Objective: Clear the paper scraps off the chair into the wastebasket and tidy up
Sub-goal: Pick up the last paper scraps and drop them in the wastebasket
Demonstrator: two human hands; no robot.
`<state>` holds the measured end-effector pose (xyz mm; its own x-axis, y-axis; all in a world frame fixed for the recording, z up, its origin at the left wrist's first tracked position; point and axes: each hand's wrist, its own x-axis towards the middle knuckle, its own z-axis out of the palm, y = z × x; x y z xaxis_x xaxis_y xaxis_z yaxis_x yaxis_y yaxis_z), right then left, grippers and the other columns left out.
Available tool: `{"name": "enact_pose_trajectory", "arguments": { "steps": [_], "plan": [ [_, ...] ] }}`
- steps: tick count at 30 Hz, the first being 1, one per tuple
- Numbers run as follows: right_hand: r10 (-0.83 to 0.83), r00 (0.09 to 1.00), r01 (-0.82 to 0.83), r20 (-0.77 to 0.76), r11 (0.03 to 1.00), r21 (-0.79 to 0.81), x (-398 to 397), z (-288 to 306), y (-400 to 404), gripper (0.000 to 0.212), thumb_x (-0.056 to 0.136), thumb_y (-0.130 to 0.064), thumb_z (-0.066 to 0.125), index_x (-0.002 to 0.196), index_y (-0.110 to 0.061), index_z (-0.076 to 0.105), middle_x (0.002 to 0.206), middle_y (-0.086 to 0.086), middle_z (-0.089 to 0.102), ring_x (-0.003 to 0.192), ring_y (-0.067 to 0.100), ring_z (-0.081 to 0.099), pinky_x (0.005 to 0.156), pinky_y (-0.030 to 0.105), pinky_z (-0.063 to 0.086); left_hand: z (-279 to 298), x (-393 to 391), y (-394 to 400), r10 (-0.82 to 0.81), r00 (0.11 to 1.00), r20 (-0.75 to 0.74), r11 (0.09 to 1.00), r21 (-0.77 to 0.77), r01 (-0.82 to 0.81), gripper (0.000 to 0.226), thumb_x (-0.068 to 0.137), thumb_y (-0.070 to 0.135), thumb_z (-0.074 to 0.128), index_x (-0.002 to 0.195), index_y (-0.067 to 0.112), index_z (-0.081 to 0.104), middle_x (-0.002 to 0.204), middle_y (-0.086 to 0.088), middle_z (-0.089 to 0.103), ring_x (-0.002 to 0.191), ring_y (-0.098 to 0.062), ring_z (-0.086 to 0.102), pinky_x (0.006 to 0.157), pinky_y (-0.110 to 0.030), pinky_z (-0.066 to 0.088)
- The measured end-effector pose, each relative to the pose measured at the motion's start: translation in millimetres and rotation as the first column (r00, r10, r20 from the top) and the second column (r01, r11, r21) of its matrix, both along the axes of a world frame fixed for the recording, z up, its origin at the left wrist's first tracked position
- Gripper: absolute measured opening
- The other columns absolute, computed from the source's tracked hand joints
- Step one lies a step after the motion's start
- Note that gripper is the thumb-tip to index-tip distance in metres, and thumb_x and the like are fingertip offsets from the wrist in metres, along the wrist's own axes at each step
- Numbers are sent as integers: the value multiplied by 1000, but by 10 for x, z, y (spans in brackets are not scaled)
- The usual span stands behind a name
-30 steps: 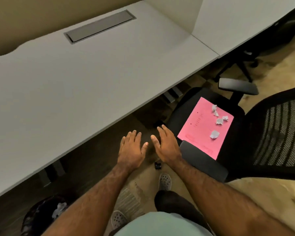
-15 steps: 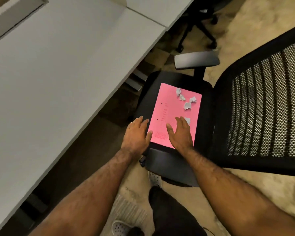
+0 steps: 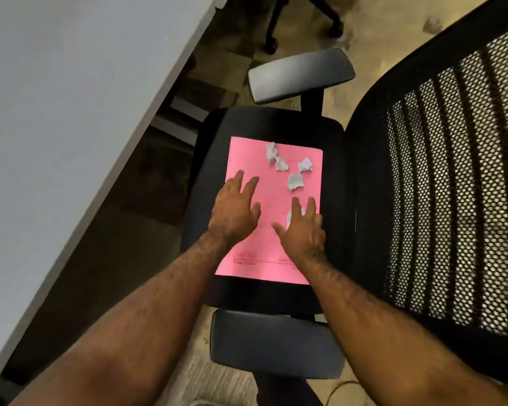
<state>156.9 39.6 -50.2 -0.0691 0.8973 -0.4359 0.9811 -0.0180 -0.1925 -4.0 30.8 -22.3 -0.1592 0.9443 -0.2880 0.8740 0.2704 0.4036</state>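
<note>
Leftmost, a white desk [image 3: 71,127] is running along the edge of the view, and nothing on it is playing a part in the job. Just beside it, the black chair [image 3: 339,183] is standing with its seat toward the camera, a pink sheet [image 3: 247,268] lying flat on the cushion between the two armrests. The left hand [image 3: 235,209] is hovering over or resting on the sheet's left half, fingers spread and empty; contact is hard to judge from above. Further right, the right hand [image 3: 304,230] is reaching over the sheet's right side, fingers splayed and closing on nothing yet, with one white paper scrap [image 3: 289,219] peeking out beneath its fingertips. Beyond both hands, toward the far end of the sheet, the other paper scraps [image 3: 295,181] are sitting in a loose cluster, near each other but mostly apart, all on the pink surface. At the far right, the mesh backrest [image 3: 452,177] is filling the frame.

Judging by this, the gathering step is only beginning: every scrap is lying on the chair and none is being held. The next move is probably calling for pinching up the nearest scrap, or for gripping the sheet's edges and lifting it level like a tray so the crumpled bits are not sliding off. The wastebasket is not showing in this view, so it would have to be found first.
</note>
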Motion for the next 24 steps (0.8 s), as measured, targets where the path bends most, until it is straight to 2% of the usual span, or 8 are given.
{"name": "enact_pose_trajectory", "arguments": {
  "steps": [3, 6, 11, 13, 16, 18, 20, 24],
  "plan": [
    [59, 998, -59, 1, 998, -15, 24, -178, 20, 73, 92, -50, 56, 152, -27, 21, 160, 14, 13, 130, 35, 37, 93, 45, 49, -169, 90, 344, -41, 999, -26, 999, -32, 40, 65, 92, 41, 55, 150, 32, 25, 162, -6, 13, 146, -33, 20, 116, -49, 23],
    [103, 993, -103, -62, 995, 8, 71, -300, 12, 57, 95, -35, 58, 147, -23, 36, 155, 13, 24, 125, 31, 40, 94, 42, 48, -303, 180, 684, -110, 993, -52, 994, -29, 109, 67, 92, 40, 57, 150, 34, 24, 163, -6, 7, 147, -36, 14, 116, -48, 22],
    [120, 975, -99, -184, 988, 121, 168, -438, -15, 32, 97, -21, 55, 127, -11, 57, 144, 12, 43, 123, 30, 43, 93, 40, 48, -573, 254, 1088, -290, 929, -229, 956, -27, 292, 60, 97, 38, 49, 150, 35, 22, 163, -11, -2, 147, -43, 4, 116, -52, 21],
    [109, 969, -62, -220, 975, 212, 207, -478, 18, 20, 95, -14, 55, 112, -6, 63, 129, 13, 53, 112, 30, 49, 89, 37, 47, -679, 238, 1142, -348, 900, -263, 936, -41, 350, 56, 97, 41, 47, 148, 32, 27, 163, -13, 1, 146, -43, 7, 115, -53, 22],
    [5, 943, 120, -332, 928, 353, 217, -486, 168, 6, 84, 1, 57, 88, -3, 60, 99, 16, 59, 89, 33, 54, 83, 39, 44, -763, 189, 1121, -375, 890, -258, 920, 18, 392, 48, 96, 37, 49, 141, 22, 42, 157, -17, 23, 141, -40, 26, 110, -50, 33],
    [-73, 897, 280, -437, 857, 433, 190, -477, 340, 11, 79, 6, 53, 84, -2, 57, 90, 17, 59, 83, 35, 54, 79, 44, 44, -784, 156, 1040, -401, 881, -251, 897, 86, 433, 39, 95, 29, 52, 131, 14, 53, 148, -20, 40, 130, -38, 41, 104, -46, 42],
    [-150, 864, 391, -481, 801, 453, 156, -470, 550, 18, 79, 5, 47, 91, -4, 57, 94, 15, 59, 85, 31, 53, 78, 43, 45, -814, 125, 920, -418, 871, -259, 879, 125, 459, 33, 92, 23, 58, 122, 9, 58, 139, -20, 49, 121, -36, 49, 97, -44, 47],
    [-200, 867, 418, -457, 790, 448, 98, -488, 959, 40, 81, 9, 45, 113, -7, 61, 113, 13, 60, 100, 28, 52, 82, 28, 41, -834, 91, 747, -400, 877, -266, 886, 135, 444, 37, 87, 20, 67, 120, 5, 58, 133, -17, 54, 114, -31, 53, 94, -39, 51]
  ]
}}
